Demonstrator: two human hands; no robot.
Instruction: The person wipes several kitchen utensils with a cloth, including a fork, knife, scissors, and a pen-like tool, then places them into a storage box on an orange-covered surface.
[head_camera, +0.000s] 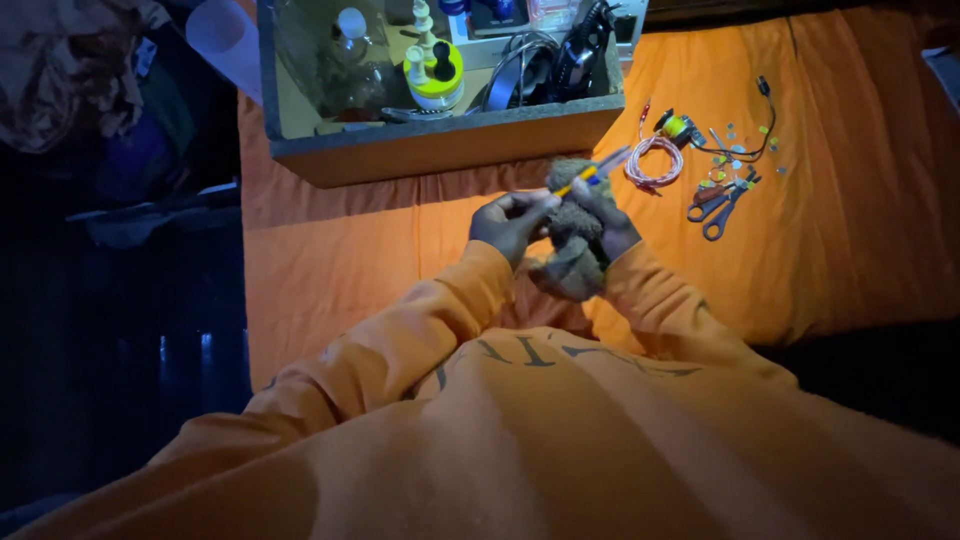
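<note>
A brown fuzzy soft toy (572, 235) is held over the orange cloth (340, 250). My left hand (508, 222) grips its left side. My right hand (610, 222) wraps around the toy and holds a slim tool with a yellow and blue handle (592, 172), which sticks up and to the right from the toy's top. Both of my sleeves are orange.
A grey open box (440, 135) with bottles, a yellow-lidded jar (436, 78) and cables stands just beyond my hands. To the right on the cloth lie a coiled pink-white wire (652, 160), scissors (722, 205), a black cable and small parts. Darkness lies left of the cloth.
</note>
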